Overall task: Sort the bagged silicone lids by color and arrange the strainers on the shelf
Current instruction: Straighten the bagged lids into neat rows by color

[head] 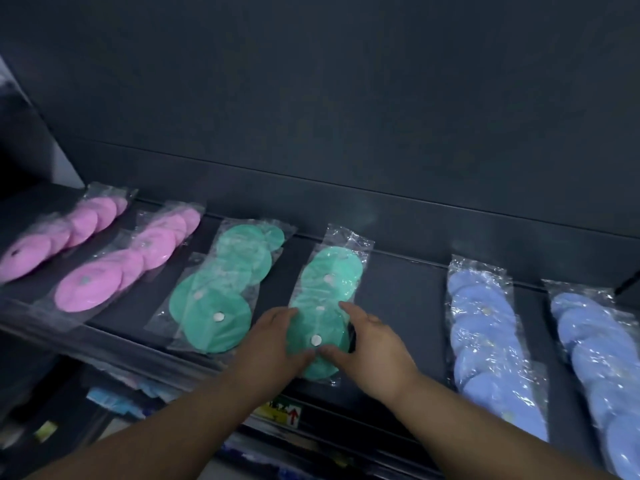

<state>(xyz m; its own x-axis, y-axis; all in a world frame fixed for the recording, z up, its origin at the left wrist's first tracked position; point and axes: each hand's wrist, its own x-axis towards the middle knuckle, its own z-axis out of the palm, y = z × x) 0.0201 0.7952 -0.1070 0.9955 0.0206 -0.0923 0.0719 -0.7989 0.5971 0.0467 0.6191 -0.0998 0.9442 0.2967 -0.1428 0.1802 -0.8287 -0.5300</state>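
**Lids nearly sorted, strainers nowhere in sight**

The colour sort is looking close to finished. Along the shelf (408,299), two pink bags (114,275) are lying at the left, two blue bags (488,337) at the right, and the greens are sitting between them, so each colour is forming its own group.

Both hands are working on the right green bag (327,282), which is lying flat on the shelf, apart from the left green bag (221,292) and well apart from the blues. The left hand (273,341) is gripping its near left edge and the right hand (374,344) its near right edge. On each hand the fingers (289,315) are curling round the side of the bag while the thumb is pressing on top beside the white knob. Nothing else is in either hand (a dark shape by the right hand is too blurred to name).

By my reading, this bag is being squared up or nudged toward its partner, and that is the last touch the lids are needing.

The second half of the task is looking untouched: no strainers are showing anywhere. The lower shelf (114,400) is holding blurred packets I cannot identify, below a label (282,412) with a red arrow.
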